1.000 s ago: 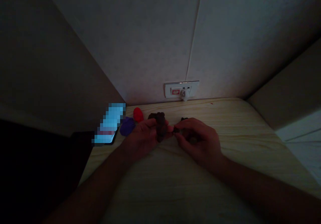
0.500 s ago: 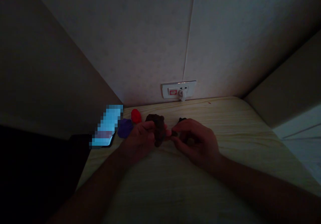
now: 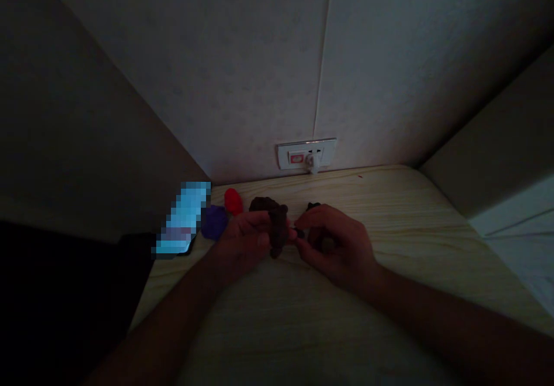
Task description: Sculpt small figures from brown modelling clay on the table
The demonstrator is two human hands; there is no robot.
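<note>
The left hand (image 3: 242,240) is closed on a lumpy dark-brown figure that looks like clay (image 3: 278,231). At its 3 o'clock, the right hand (image 3: 346,244) pinches a tiny dark bit (image 3: 299,233). A round red lump (image 3: 233,201) sits at 10 o'clock, a flat purple lump (image 3: 213,223) at 9. Light fingers should stop squashing; holding the figure still should help line up the bit.

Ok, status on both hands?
Left hand: holding brown figure. Right hand: pinching small dark piece. Brown lump just behind the figure.
</note>
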